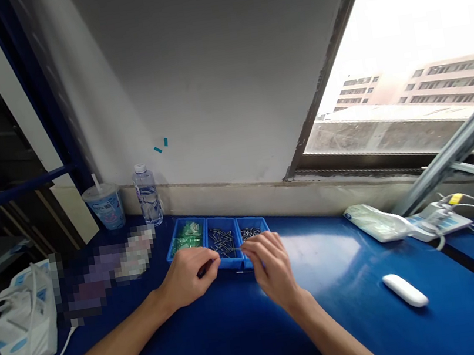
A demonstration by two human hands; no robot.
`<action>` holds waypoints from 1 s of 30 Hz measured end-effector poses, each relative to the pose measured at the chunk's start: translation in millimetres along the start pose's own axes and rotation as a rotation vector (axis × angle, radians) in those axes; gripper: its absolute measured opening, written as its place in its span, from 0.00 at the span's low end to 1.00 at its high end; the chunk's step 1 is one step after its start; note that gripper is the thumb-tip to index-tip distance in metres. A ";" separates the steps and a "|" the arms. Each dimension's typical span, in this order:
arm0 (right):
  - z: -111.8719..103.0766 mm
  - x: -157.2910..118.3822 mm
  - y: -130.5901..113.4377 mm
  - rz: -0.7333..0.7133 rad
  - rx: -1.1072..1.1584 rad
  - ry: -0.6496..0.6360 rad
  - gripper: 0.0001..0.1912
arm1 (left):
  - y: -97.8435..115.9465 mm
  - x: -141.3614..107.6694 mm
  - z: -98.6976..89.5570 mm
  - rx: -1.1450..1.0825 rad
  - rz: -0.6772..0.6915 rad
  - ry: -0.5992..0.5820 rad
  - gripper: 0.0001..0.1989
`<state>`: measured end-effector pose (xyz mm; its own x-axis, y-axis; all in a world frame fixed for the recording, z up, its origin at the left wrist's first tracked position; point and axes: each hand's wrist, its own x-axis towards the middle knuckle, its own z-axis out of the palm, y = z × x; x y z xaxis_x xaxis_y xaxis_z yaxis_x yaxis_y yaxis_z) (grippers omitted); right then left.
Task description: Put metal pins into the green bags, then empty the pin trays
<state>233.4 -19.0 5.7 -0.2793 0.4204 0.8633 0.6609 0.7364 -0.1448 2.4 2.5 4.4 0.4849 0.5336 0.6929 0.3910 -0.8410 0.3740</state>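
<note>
My left hand (193,274) is closed in a pinch in front of the blue bins, thumb and forefinger together. Whatever its fingertips hold is too small to make out. To its right, my right hand (273,264) also pinches, its fingertips over the front of the middle bin. A thin, light sliver shows at those fingertips, but I cannot name it. The middle blue bin (221,221) holds loose metal screws (221,240). In the left bin lie small green clear packets (189,235). Short metal pieces (249,232) fill part of the right bin, which my right hand partly covers.
Behind the bins rises a pale wall. A water bottle (148,196) and a lidded cup with a straw (105,206) stand at the back left. Power strips with cables (24,334) lie left. On the right are a white oblong case (405,290) and a plastic packet (375,222).
</note>
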 end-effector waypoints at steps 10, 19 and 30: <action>-5.4 -0.4 17.7 0.331 -0.168 0.288 0.09 | 9.8 -10.4 25.6 0.094 -0.188 -0.409 0.17; 3.9 -2.8 2.5 0.271 -0.060 0.153 0.06 | 24.2 -4.8 39.2 0.300 -0.275 -0.629 0.20; 4.6 -3.9 0.1 0.253 0.009 0.083 0.05 | 28.1 -6.1 41.4 0.272 -0.251 -0.559 0.18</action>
<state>231.3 -18.2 0.1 -0.0474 0.5474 0.8355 0.6959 0.6182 -0.3655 42.9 -20.7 -14.8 0.6571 0.7380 0.1537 0.6927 -0.6715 0.2631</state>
